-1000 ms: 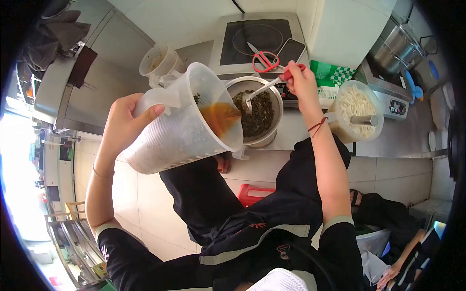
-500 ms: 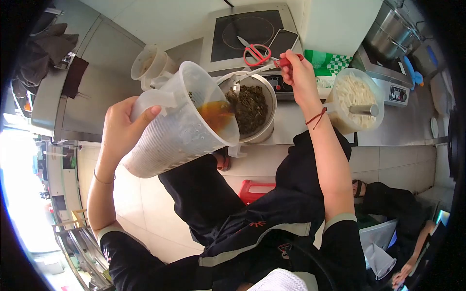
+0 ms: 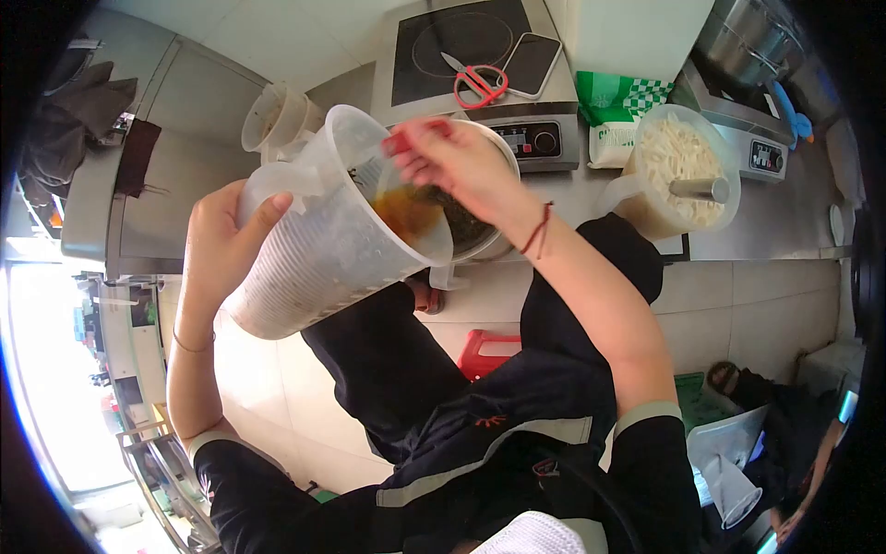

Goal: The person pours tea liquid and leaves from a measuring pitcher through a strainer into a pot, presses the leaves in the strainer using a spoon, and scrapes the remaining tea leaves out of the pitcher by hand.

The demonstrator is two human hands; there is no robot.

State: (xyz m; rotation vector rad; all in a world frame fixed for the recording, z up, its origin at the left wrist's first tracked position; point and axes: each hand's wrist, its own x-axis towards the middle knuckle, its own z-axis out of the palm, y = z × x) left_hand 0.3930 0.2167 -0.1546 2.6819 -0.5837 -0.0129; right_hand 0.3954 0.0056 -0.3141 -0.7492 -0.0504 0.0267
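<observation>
My left hand [image 3: 231, 231] is closed round the handle of a large translucent pitcher [image 3: 314, 240]. The pitcher tilts to the right, with brown liquid [image 3: 406, 217] near its mouth and dark bits on its inner wall. My right hand [image 3: 452, 166] grips a red handle [image 3: 415, 137] over the pitcher's mouth; the tool's far end is hidden. Beneath my right hand, partly covered, stands a round metal strainer pot [image 3: 503, 152] holding dark wet leaves [image 3: 461, 226].
Red scissors [image 3: 480, 86] and a phone [image 3: 533, 65] lie on the cooktop [image 3: 406, 55]. A green-white packet [image 3: 614, 120] and a tub of pale strips [image 3: 683, 175] stand right. Plastic jugs [image 3: 277, 120] are behind the pitcher. A red stool [image 3: 484, 351] is below; another person's arm [image 3: 812, 480] shows lower right.
My right hand has swung left from beside the cooktop controls to above the pitcher's mouth, carrying the red-handled tool. My left hand still tilts the pitcher. The view has shifted slightly.
</observation>
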